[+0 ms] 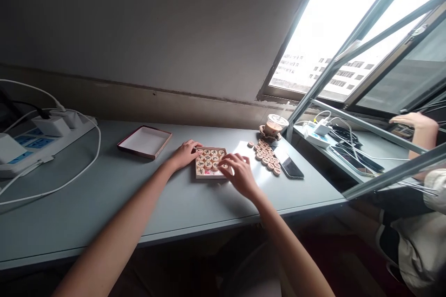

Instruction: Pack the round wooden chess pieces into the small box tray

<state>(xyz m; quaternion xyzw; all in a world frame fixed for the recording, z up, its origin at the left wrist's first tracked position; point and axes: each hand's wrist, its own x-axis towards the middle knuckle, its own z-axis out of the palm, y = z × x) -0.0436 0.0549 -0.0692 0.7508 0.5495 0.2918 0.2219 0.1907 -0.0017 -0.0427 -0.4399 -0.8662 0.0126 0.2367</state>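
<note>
A shallow box [213,177] on the desk holds round wooden Chinese chess pieces [208,158] in rows, with red print showing on its bare floor at the front. My left hand [186,154] is curled against the box's left side, gripping its edge. Over the right part of the box, my right hand [239,174] has its thumb and fingers bent together at a chess piece, which they partly hide. More loose Chinese chess pieces [266,154] lie in a cluster to the right. The box lid [144,142], dark red outside and white inside, rests upturned at the left.
Beside the loose pieces are a phone [291,167] and a lidded drink cup [275,125] in a carrier. A power strip [45,141] with white cables occupies the desk's left. Metal frame bars [313,88] rise at the right, with another person's arm [420,132] beyond.
</note>
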